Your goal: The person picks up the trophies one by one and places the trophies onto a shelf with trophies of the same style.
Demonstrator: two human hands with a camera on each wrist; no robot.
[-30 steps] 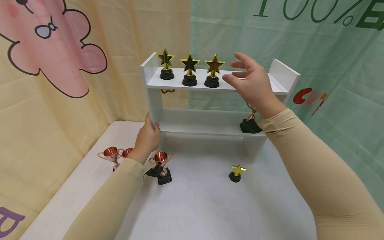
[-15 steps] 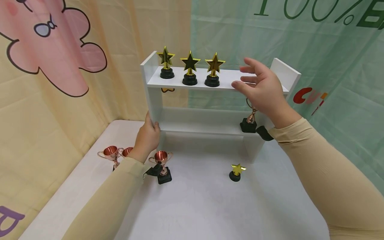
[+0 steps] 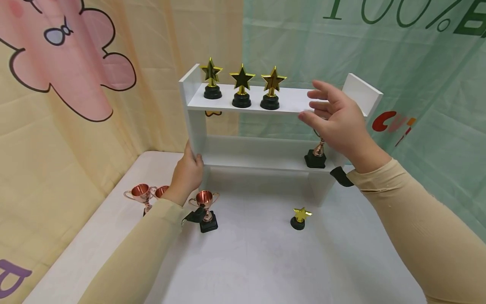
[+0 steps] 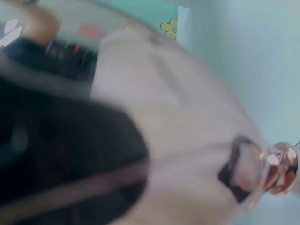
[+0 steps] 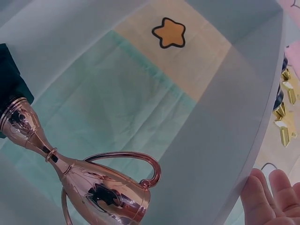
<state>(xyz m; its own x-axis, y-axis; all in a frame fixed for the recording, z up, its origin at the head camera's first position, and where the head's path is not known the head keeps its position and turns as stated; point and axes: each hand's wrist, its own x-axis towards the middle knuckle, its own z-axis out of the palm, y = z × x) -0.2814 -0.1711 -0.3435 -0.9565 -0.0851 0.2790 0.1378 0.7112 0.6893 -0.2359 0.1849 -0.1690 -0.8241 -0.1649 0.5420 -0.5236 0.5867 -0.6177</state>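
A white two-tier shelf (image 3: 258, 164) stands on the table, and my left hand (image 3: 187, 173) grips its left side panel. My right hand (image 3: 338, 120) is raised at the front of the top board's right part, fingers loosely spread, holding nothing. On that board stand three gold star trophies, at the left (image 3: 211, 78), centre (image 3: 241, 86) and right (image 3: 272, 88). A copper cup trophy (image 3: 316, 159) stands on the middle board, partly hidden behind my right hand. In the right wrist view this cup trophy (image 5: 110, 192) looms large, with my right fingers (image 5: 255, 201) beside the board edge.
On the white table (image 3: 250, 261), a copper cup trophy (image 3: 205, 198) stands by my left wrist. Two more cups, one at the left (image 3: 140, 193) and one partly hidden (image 3: 161, 192), stand farther left. A small gold star trophy (image 3: 299, 218) is in front of the shelf.
My right hand has moved right and down, away from the rightmost star trophy, uncovering more of the cup trophy on the middle board. My left hand stays on the side panel.
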